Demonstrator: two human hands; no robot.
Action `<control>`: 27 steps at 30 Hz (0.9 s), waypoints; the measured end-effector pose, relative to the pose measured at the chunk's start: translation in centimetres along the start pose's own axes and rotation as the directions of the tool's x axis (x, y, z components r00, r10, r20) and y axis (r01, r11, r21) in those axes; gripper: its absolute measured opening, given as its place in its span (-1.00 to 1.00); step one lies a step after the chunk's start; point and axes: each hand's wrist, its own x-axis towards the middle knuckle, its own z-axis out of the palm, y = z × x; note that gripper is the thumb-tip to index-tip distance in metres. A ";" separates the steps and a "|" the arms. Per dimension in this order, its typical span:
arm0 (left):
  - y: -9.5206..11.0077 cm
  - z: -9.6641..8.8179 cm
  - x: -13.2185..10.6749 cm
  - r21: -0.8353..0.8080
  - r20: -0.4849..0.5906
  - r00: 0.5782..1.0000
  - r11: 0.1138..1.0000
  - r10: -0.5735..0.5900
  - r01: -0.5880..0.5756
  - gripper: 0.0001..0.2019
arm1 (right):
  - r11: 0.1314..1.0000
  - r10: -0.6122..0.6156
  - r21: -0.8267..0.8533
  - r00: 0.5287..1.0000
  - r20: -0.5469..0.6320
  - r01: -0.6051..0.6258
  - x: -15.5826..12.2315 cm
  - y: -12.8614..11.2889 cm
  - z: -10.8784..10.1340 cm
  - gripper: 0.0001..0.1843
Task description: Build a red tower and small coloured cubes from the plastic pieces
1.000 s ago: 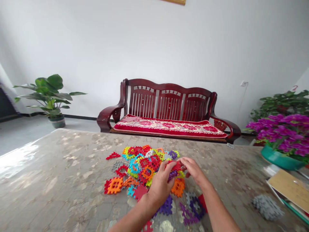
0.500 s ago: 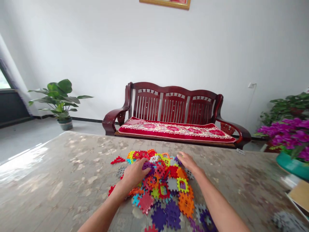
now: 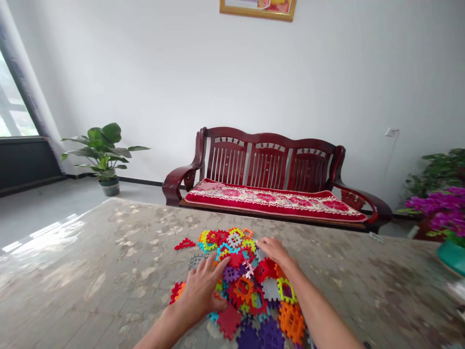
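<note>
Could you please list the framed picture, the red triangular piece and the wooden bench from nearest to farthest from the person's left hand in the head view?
1. Red triangular piece: on the table, just beyond the left hand.
2. Wooden bench: past the table's far edge.
3. Framed picture: high on the wall behind the bench.

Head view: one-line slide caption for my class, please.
Left hand and right hand at a pile of notched plastic tiles on a table, facing a wooden bench.
</note>
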 end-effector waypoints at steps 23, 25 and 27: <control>2.4 1.2 2.4 -0.427 -0.373 0.923 0.866 0.094 -0.261 -0.52 | 0.862 -0.091 0.507 0.981 0.173 -0.009 -2.4 -5.5 2.8 -0.65; 2.3 0.4 2.5 -0.478 -0.409 0.910 0.833 0.070 -0.279 -0.54 | 0.845 -0.125 0.534 0.976 0.177 0.012 -2.9 -5.9 1.9 -0.66; 1.8 -0.5 2.6 -0.524 -0.425 0.905 0.806 0.033 -0.275 -0.56 | 0.835 -0.154 0.549 0.975 0.160 0.042 -3.3 -6.1 0.8 -0.67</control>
